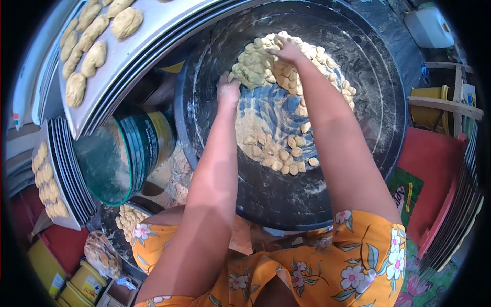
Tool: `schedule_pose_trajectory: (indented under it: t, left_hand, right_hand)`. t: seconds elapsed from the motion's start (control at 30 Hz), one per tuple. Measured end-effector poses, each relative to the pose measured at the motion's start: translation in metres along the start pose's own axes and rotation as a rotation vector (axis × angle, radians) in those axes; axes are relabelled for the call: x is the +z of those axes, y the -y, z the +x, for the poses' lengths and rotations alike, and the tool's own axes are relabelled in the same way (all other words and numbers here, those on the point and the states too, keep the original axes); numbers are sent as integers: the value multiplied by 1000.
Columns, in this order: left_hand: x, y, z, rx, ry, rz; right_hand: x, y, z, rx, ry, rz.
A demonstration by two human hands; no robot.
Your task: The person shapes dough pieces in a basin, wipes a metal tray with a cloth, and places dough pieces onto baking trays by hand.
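Note:
A large black round basin (204, 133) holds a pile of pale yellow dough lumps (312, 53), with loose lumps and flour lower down inside it. My left hand (227, 91), dusted with flour, is at the left edge of the pile, its partly curled fingers apart and touching the dough. My right hand (288, 51) reaches over the top of the pile with fingers spread on the lumps. Whether either hand has lifted any dough cannot be seen; the fingertips are partly hidden among the pieces.
Stacked metal trays (115, 38) with shaped dough stand at upper left, another stack (74, 179) below. A green bucket (102, 163) sits left of the basin, near a smaller dark basin (110, 225). At right are a white jug (428, 28), a yellow bucket (427, 115) and red plastic furniture (427, 158).

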State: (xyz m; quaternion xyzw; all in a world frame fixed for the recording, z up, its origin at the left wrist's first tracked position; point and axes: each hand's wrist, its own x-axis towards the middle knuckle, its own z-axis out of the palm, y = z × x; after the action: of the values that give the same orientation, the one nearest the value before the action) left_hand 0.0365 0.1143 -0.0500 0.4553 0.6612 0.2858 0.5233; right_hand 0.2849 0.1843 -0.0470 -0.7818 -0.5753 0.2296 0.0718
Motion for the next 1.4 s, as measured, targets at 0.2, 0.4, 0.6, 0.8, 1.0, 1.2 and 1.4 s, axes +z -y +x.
schedule_pose_trajectory:
  t: [0.2,0.4,0.6,0.8,1.0,1.2,1.4]
  left_hand:
    - [-2,17,7,-91,51,271]
    - [26,-15,-48,39,970,399]
    - [-5,-2,5,-43,-112,430]
    - [-3,18,14,-116,167,26]
    - [25,15,3,100,880,117]
    - [-6,43,40,-10,55,-58]
    - [51,30,-47,94,796,164]
  right_hand:
    - [10,32,-108,-393,471,-572]
    - [-52,10,-31,-1,509,-12]
    - [44,49,19,210,41,0]
    - [-6,18,-29,-585,819,217]
    - [5,-53,16,301,114,652]
    - [45,60,-69,-337,564,126]
    - [22,33,-178,-518,1383,286]
